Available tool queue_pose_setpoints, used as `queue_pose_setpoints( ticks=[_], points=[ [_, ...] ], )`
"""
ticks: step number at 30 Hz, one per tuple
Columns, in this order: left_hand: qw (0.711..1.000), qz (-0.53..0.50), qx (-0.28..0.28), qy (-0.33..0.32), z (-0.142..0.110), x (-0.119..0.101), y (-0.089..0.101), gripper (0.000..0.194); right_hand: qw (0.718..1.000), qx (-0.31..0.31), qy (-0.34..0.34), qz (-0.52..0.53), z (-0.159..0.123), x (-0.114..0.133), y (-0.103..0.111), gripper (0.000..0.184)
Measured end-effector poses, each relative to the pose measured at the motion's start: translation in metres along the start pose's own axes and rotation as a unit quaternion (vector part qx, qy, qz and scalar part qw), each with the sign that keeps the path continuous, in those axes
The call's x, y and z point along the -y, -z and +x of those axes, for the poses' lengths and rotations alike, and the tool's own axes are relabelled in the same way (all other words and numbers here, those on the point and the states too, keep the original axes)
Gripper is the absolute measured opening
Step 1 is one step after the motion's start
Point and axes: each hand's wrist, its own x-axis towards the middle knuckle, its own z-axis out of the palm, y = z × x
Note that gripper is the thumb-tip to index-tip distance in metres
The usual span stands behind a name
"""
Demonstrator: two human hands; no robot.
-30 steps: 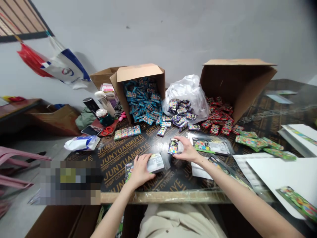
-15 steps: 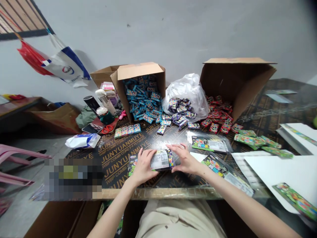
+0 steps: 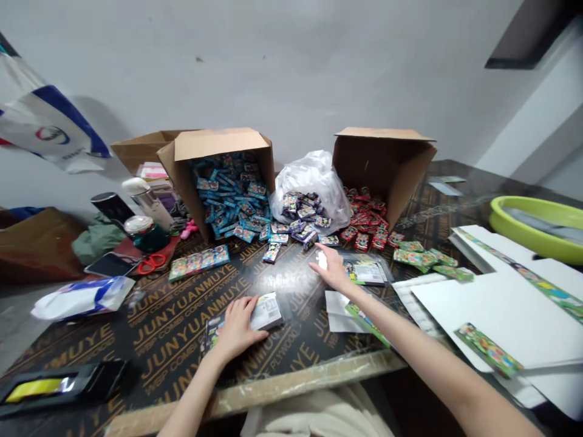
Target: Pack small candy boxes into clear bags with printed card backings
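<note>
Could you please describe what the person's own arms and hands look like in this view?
The left hand and right hand wear no gloves, and I see no ring, watch or bracelet. Both forearms are uncovered, with no sleeve in view. Below the table edge, cream-coloured clothing shows in loose folds.

Packing workshop — open cartons (image 3: 228, 142) spilling small packets (image 3: 234, 197), plywood worktable (image 3: 182, 315), plain wall (image 3: 282, 79).
</note>
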Motion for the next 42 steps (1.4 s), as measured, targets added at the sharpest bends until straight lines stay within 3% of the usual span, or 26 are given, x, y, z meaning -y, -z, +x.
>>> queue_pose_setpoints(
  ticks=[4,8,17,23,26,29,32,36,38,42],
  points=[
    [1.0,-0.01,-0.009,-0.009,-0.005,0.012,-0.017,0.075,0.987,-0.015,-0.121,-0.106,0.051,-0.059,0.001,0.062],
    [1.0,-0.004,-0.022,-0.017,-0.008,0.015,-0.023,0.076,0.966,-0.039,-0.202,-0.159,0.083,-0.101,0.006,0.058],
    [1.0,-0.009,-0.025,-0.005,-0.008,0.01,-0.018,0.076,0.962,0.053,-0.194,-0.187,0.115,-0.148,0.014,0.076],
    [0.999,-0.024,-0.022,-0.008,-0.008,0.015,-0.021,0.077,0.968,0.06,-0.157,-0.187,0.104,-0.134,0.039,0.07],
    [0.998,-0.058,-0.006,0.005,-0.003,0.012,-0.011,0.08,0.976,0.026,-0.125,-0.178,0.082,-0.104,0.051,0.072],
    [0.986,-0.153,-0.019,0.061,0.007,-0.015,0.01,0.068,0.992,0.032,-0.021,-0.122,0.04,-0.058,0.056,0.073],
    [0.931,-0.351,-0.036,0.09,0.015,-0.065,0.025,0.045,0.987,0.055,0.145,-0.029,-0.011,-0.006,0.055,0.078],
    [0.842,-0.523,-0.067,0.113,0.013,-0.125,0.018,0.052,0.969,0.068,0.233,-0.035,-0.063,0.051,0.049,0.076],
    [0.793,-0.596,-0.045,0.12,0.006,-0.139,0.01,0.049,0.96,0.1,0.261,-0.01,-0.078,0.066,0.046,0.077],
    [0.657,-0.738,0.017,0.152,-0.009,-0.141,0.007,0.038,0.93,0.181,0.288,0.137,-0.094,0.073,0.041,0.089]
  ],
)
